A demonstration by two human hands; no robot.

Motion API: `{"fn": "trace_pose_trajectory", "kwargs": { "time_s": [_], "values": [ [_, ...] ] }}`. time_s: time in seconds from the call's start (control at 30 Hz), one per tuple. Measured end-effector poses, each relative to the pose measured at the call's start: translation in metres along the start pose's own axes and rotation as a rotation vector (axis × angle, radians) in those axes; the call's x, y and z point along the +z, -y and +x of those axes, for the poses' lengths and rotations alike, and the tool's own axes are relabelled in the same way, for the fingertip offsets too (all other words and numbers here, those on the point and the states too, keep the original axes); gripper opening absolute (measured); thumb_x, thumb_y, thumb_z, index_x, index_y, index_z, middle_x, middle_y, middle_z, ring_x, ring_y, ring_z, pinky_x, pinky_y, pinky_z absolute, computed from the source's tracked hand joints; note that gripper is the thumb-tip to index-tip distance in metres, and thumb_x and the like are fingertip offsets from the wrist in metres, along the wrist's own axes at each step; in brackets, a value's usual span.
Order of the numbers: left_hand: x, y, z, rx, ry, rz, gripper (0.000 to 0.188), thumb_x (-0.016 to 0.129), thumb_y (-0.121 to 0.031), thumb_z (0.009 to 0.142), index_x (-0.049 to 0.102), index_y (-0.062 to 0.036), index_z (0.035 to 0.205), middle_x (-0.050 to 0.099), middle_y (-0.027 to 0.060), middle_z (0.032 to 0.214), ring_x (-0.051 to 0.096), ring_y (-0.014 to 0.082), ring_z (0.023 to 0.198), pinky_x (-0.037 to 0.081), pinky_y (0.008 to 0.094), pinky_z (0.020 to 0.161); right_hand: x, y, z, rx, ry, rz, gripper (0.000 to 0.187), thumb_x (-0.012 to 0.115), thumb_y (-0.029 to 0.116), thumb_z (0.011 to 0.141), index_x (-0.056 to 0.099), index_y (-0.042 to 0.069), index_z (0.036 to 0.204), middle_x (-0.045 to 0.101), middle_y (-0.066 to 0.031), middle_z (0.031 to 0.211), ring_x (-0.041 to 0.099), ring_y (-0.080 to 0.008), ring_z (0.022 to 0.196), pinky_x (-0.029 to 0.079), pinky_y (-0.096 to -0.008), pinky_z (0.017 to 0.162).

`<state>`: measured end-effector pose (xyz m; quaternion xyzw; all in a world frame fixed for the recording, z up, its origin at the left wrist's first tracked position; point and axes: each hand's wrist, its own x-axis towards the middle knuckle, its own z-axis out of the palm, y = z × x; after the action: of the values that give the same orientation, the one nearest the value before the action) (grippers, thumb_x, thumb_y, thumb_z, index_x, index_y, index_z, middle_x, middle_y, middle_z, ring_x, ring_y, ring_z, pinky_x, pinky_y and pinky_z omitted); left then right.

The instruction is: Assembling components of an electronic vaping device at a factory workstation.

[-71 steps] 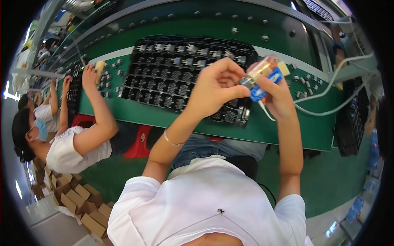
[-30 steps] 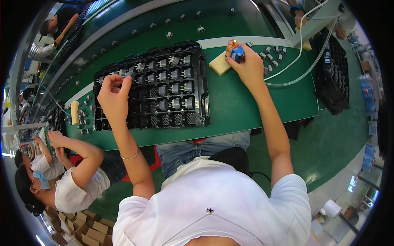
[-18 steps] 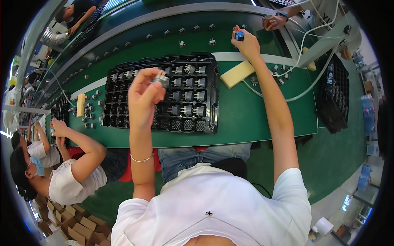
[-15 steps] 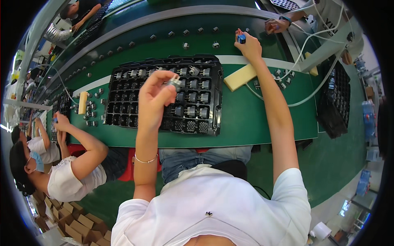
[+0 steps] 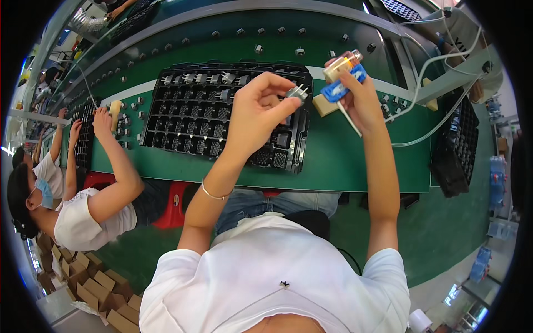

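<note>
Over the right edge of a black plastic compartment tray [image 5: 194, 114], the left hand [image 5: 258, 108] pinches a small grey cylindrical, metal-pronged component [image 5: 296, 94]; just beside it, the right hand [image 5: 365, 105] is curled around a blue-and-amber handheld device [image 5: 340, 87]. A light, steady pinch, pronged end left uncovered, seems wise.

White short-sleeved top [image 5: 277, 261], blue jeans [image 5: 261, 201], thin left-wrist bangle [image 5: 215, 197].
</note>
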<state>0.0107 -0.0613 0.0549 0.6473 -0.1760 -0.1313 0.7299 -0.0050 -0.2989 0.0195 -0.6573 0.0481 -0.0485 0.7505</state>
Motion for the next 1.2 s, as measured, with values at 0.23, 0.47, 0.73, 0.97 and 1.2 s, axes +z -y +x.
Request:
{"fn": "trace_pose_trajectory", "kwargs": {
  "time_s": [0.23, 0.47, 0.73, 0.97, 1.2],
  "values": [
    [0.017, 0.008, 0.001, 0.04, 0.061, 0.038, 0.022, 0.076, -0.002, 0.079, 0.067, 0.0034, 0.098, 0.067, 0.003, 0.08, 0.053, 0.0009, 0.059, 0.043, 0.0181, 0.054, 0.024, 0.003, -0.039, 0.013, 0.111, 0.309, 0.039, 0.064, 0.024, 0.092, 0.055, 0.002, 0.123, 0.067, -0.0053, 0.104, 0.06, -0.0041, 0.074, 0.042, -0.017, 0.053],
    [0.017, 0.011, -0.006, 0.048, 0.067, 0.066, 0.024, 0.08, -0.005, 0.077, 0.067, 0.003, 0.095, 0.066, 0.0023, 0.082, 0.047, 0.0007, 0.059, 0.039, 0.017, 0.054, 0.027, -0.003, -0.046, 0.077, 0.134, 0.331, 0.04, 0.067, 0.028, 0.091, 0.056, 0.004, 0.121, 0.066, -0.0036, 0.1, 0.058, -0.0034, 0.071, 0.041, -0.0169, 0.051],
    [-0.012, -0.012, -0.021, 0.058, 0.01, 1.083, 0.041, 0.081, -0.04, 0.071, 0.059, -0.0054, 0.075, 0.059, 0.0082, 0.063, 0.059, 0.0265, 0.057, 0.045, 0.0375, 0.053, -0.031, -0.018, -0.03, 0.041, -0.241, -0.225, 0.039, 0.073, 0.029, 0.087, 0.061, 0.003, 0.113, 0.066, -0.0026, 0.086, 0.058, -0.0035, 0.069, 0.043, -0.0168, 0.05],
    [-0.009, -0.001, -0.045, 0.108, 0.085, 1.441, 0.045, 0.078, -0.044, 0.075, 0.057, -0.0038, 0.074, 0.062, 0.0099, 0.066, 0.064, 0.0303, 0.062, 0.048, 0.0416, 0.054, -0.033, -0.056, -0.019, -0.233, -0.405, -0.874, 0.043, 0.076, 0.031, 0.08, 0.061, 0.0, 0.107, 0.067, -0.0127, 0.084, 0.065, -0.0239, 0.074, 0.051, -0.034, 0.07],
    [-0.017, -0.004, -0.048, 0.082, -0.01, 1.468, 0.043, 0.078, -0.042, 0.077, 0.056, -0.0059, 0.082, 0.063, 0.0081, 0.07, 0.064, 0.0299, 0.063, 0.047, 0.0405, 0.054, -0.028, -0.065, -0.02, -0.314, -0.495, -0.994, 0.041, 0.077, 0.028, 0.077, 0.062, 0.004, 0.107, 0.067, -0.0154, 0.092, 0.066, -0.0347, 0.083, 0.051, -0.0379, 0.074]
  ]
}}
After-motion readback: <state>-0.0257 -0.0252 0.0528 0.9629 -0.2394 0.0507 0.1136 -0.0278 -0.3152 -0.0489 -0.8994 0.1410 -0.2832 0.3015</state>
